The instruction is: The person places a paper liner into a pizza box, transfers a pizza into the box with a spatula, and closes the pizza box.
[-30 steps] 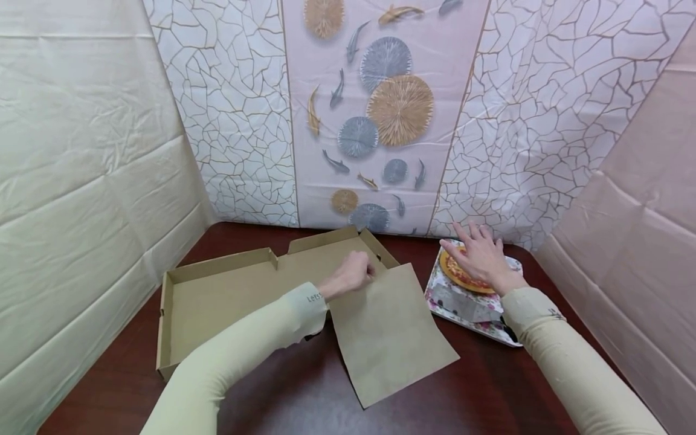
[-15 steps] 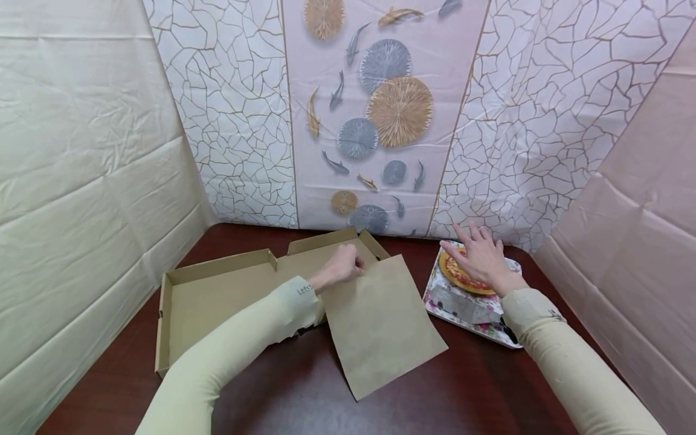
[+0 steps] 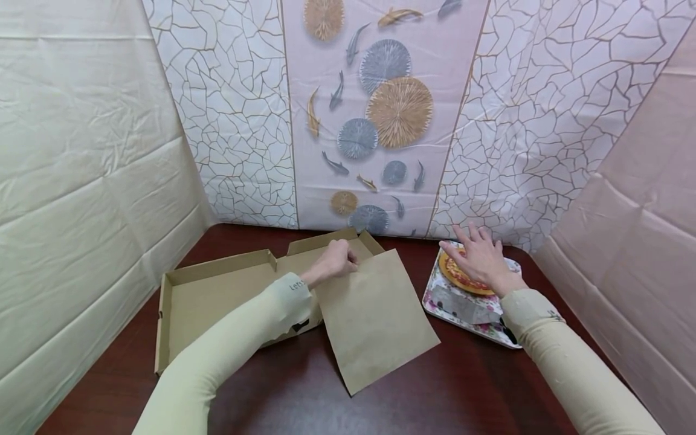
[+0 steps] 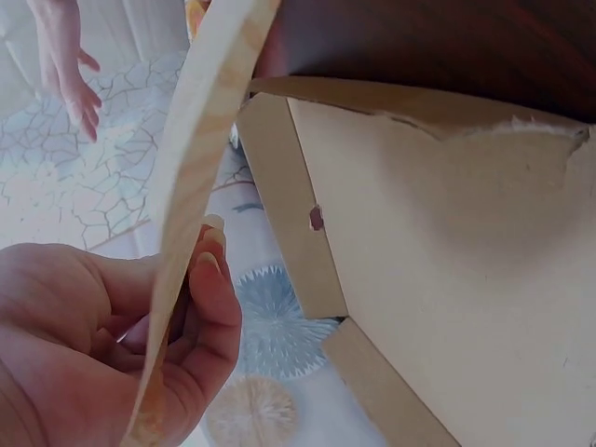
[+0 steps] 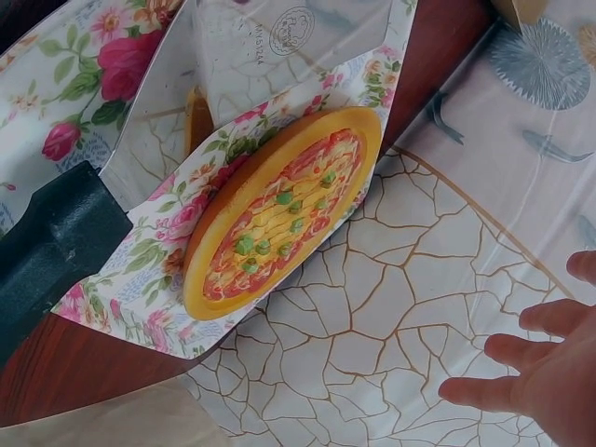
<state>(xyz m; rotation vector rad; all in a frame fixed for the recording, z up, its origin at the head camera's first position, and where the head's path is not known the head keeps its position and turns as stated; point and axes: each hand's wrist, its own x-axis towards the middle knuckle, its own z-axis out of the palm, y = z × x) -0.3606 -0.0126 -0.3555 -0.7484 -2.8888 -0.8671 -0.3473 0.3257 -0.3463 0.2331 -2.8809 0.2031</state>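
Head: left hand (image 3: 331,261) pinches the paper sheet (image 3: 375,320) near its eleven o'clock, open box (image 3: 209,302) at nine. Left wrist: narrow grip, presumably to avoid creasing. Right wrist: right hand (image 5: 561,374), spread, holds nothing, four o'clock from the pizza (image 5: 284,219)

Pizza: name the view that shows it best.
The right wrist view: the pizza shows whole, green bits clear. In the head view, the right hand hides part; in the left wrist view, none is recognisable.
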